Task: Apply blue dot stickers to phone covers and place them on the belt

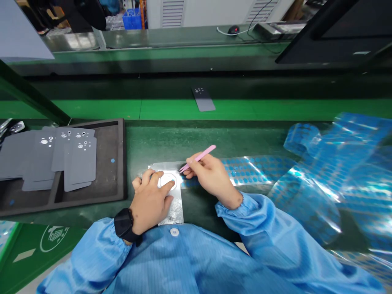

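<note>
My right hand [211, 177] grips a pair of pink tweezers [198, 159], their dark tips pointing down at the left, close to a white round disc [168, 180]. My left hand [149, 201] holds that disc from the near side, fingers on its rim. The disc lies on a scuffed metal plate [174, 208], which my left palm partly hides. A black watch [124, 224] sits on my left wrist. Just right of the plate, a glossy film sheet printed with blue dots [248, 171] reaches under my right hand.
A dark foam tray [121, 163] at left holds several grey perforated panels [81, 161]. One more panel [203, 100] lies on the green bench beyond. Crumpled blue-dotted film [327, 175] is heaped at right. A monitor [333, 32] stands at upper right, and a computer mouse [233, 30] lies on the far shelf.
</note>
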Demonstrator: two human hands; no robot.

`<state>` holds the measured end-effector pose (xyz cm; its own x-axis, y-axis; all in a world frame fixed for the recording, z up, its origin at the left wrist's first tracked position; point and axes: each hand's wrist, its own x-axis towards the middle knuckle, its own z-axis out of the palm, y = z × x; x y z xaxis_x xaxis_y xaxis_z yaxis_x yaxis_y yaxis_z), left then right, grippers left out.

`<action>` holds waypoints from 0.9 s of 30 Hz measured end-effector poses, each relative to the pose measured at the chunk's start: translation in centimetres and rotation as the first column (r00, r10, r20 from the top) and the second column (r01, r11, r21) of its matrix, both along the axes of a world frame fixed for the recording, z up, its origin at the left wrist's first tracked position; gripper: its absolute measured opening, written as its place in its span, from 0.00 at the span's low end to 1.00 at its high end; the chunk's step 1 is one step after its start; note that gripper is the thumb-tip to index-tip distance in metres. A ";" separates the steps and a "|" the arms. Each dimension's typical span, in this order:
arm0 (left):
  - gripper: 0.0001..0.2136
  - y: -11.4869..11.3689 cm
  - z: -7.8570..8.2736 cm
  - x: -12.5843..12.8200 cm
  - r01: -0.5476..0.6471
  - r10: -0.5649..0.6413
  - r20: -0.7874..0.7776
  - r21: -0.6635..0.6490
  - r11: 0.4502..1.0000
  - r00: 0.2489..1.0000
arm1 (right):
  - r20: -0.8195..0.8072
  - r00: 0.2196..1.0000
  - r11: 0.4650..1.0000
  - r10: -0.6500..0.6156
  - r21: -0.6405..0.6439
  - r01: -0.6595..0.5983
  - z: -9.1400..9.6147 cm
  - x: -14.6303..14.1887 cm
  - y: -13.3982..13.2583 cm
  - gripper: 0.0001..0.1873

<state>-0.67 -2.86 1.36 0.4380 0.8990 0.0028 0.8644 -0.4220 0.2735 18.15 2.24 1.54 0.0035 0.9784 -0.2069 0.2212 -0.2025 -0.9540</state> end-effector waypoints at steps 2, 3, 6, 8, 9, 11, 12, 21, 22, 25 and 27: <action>0.16 0.0 0.2 0.2 -0.003 0.002 -0.014 -0.008 1.000 1.000 | 0.057 0.998 0.988 -0.035 0.151 0.026 0.4 0.8 -0.2 0.10; 0.16 0.1 0.3 0.2 -0.002 0.002 -0.022 -0.012 1.000 1.000 | 0.107 0.994 0.977 -0.031 0.213 0.008 0.5 1.0 -0.4 0.10; 0.15 0.1 0.4 0.3 0.002 -0.002 -0.028 -0.015 1.000 1.000 | 0.334 0.940 0.942 0.074 0.286 -0.176 0.7 1.2 -0.5 0.09; 0.13 0.1 0.2 0.3 -0.003 0.003 -0.022 -0.009 1.000 1.000 | 0.502 0.842 0.904 0.199 0.237 -0.355 0.6 0.6 -0.4 0.10; 0.13 0.0 0.1 0.2 -0.008 0.008 -0.018 -0.004 1.000 1.000 | 0.567 0.780 0.881 0.265 0.186 -0.435 0.6 0.1 -0.3 0.10; 0.13 -0.4 -0.5 0.2 -0.030 0.030 -0.004 0.014 0.999 1.000 | 0.647 0.661 0.841 0.380 0.056 -0.538 0.7 -0.8 0.0 0.13; 0.13 -0.6 -0.8 0.1 -0.048 0.048 0.009 0.031 0.998 0.999 | 0.670 0.612 0.826 0.421 -0.004 -0.564 0.8 -1.3 0.2 0.14; 0.14 -0.8 -3.6 -0.2 -0.369 0.172 0.395 0.505 0.780 0.903 | 0.539 0.680 0.829 0.498 -0.063 -0.556 3.7 -4.3 6.0 0.13; 0.14 -0.5 -3.7 -0.3 -0.404 0.179 0.426 0.524 0.750 0.887 | 0.519 0.726 0.850 0.451 -0.005 -0.526 4.3 -4.8 7.9 0.13; 0.13 0.1 -5.1 -1.4 -0.399 0.171 0.434 0.514 0.760 0.885 | 0.599 0.766 0.898 0.233 0.169 -0.406 6.4 -5.9 14.5 0.16; 0.10 0.6 -6.8 -2.8 -0.361 0.179 0.379 0.490 0.794 0.908 | 0.696 0.712 0.926 0.091 0.204 -0.317 7.8 -5.2 17.9 0.21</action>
<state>-3.43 -2.22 -5.42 0.0728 0.7902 0.6085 0.8790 -0.3391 0.3352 12.93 20.17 9.32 -0.1783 0.9822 0.0594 0.8190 0.1816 -0.5444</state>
